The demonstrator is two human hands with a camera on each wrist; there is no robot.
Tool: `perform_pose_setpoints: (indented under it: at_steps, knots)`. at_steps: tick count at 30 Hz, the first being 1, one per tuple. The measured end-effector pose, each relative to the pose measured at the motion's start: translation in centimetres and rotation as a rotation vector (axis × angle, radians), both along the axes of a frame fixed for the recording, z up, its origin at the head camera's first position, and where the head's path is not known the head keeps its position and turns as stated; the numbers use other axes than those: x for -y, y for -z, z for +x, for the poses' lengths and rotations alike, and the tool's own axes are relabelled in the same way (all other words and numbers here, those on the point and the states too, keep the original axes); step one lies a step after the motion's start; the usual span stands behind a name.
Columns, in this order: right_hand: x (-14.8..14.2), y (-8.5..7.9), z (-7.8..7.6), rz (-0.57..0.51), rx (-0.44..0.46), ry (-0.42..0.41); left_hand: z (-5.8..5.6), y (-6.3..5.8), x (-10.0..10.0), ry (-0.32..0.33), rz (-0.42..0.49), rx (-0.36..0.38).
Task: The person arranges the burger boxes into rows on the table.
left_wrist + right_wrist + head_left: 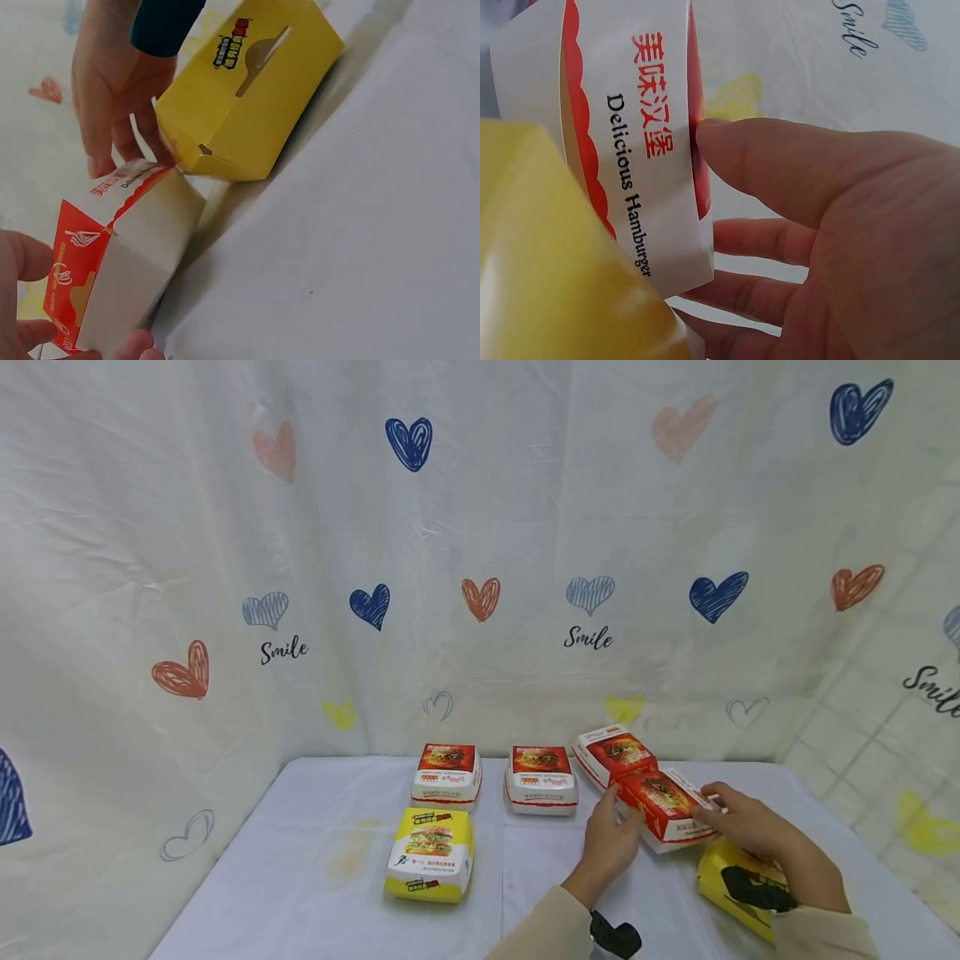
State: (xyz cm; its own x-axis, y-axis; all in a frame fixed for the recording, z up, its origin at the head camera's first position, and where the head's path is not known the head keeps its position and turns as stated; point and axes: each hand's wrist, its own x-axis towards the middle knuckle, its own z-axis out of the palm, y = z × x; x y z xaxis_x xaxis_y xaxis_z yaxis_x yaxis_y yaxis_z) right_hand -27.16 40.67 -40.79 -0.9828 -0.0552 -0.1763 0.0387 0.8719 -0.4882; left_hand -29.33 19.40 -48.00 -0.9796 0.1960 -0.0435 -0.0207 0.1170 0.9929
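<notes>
A red and white hamburger box [663, 802] is tilted between both hands, its far left corner against another red hamburger box [618, 752]. My left hand [611, 843] grips its left end, with fingertips at the lower edge in the left wrist view. At the other end my right hand [765, 835] holds it, the thumb [757, 154] on the top edge and the fingers behind. "Delicious Hamburger" is printed on the side of the held box [641, 150] in the right wrist view. Beneath the right wrist lies a yellow hamburger box [251, 90], partly covered by the arm in the head view.
Two more red and white boxes, one left [446, 777] and one nearer the middle [542, 781], stand along the back of the white table [300, 860]. A yellow and white box [430, 856] sits before the left one. Behind hangs a heart-patterned curtain [517, 527].
</notes>
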Motion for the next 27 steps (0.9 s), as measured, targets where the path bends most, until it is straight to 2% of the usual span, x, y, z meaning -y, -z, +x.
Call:
perform_pose_setpoints:
  at_steps: [5, 10, 13, 19, 27]
  knots:
    - [0.1, 0.1, 0.0, -0.009, -0.009, -0.005, -0.1, 0.3, -0.2, -0.009, -0.049, -0.013]
    - [0.0, 0.2, -0.1, -0.003, -0.016, -0.001, 0.4, 0.3, -0.3, 0.008, -0.071, 0.002]
    - [-0.1, 0.1, -0.1, 0.005, -0.022, 0.002, 0.9, 0.1, -0.3, 0.008, -0.075, 0.002]
    - [0.0, 0.1, -0.2, 0.01, -0.013, 0.017, 2.2, 0.0, -0.7, 0.0, -0.108, -0.049]
    - [0.5, 0.0, -0.3, -0.004, -0.02, -0.006, 3.9, -0.2, 0.2, 0.061, -0.145, -0.027]
